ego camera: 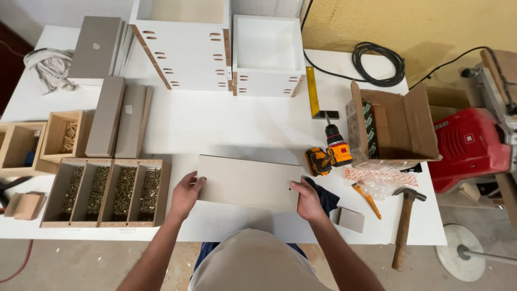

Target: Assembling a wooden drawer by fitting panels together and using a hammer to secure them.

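**A:** So what's being gripped here?

**B:** A flat grey rectangular panel [249, 183]. The left hand [186, 195] has its left short edge, thumb on top and fingers curled under. The right hand [308, 201] has the right edge the same way. Both hands are closed on the board, not just resting on it.

**A:** Where's the panel sitting?

**B:** Low over the front part of the white worktable [215, 126], right in front of the person. Can't tell if it's lifted or lying flat on the top.

**A:** And around it?

**B:** Just left of the left hand there's a wooden divided tray [105, 192] full of screws. Behind that, more grey boards [116, 117] lie side by side, and a small wooden box [63, 134] holds dowels. Under the right hand is a dark blue cloth [327, 198], with a small grey offcut [350, 220] beside it. Further right is an orange and black cordless drill [329, 152], an open cardboard box [390, 126], a crumpled plastic bag [374, 180] and a hammer [404, 226] near the table edge.

**A:** Back of the table?

**B:** Two white drawer boxes [226, 54] with pocket holes facing the camera, a yellow square [313, 91] next to them, and a coiled black cable [378, 63].
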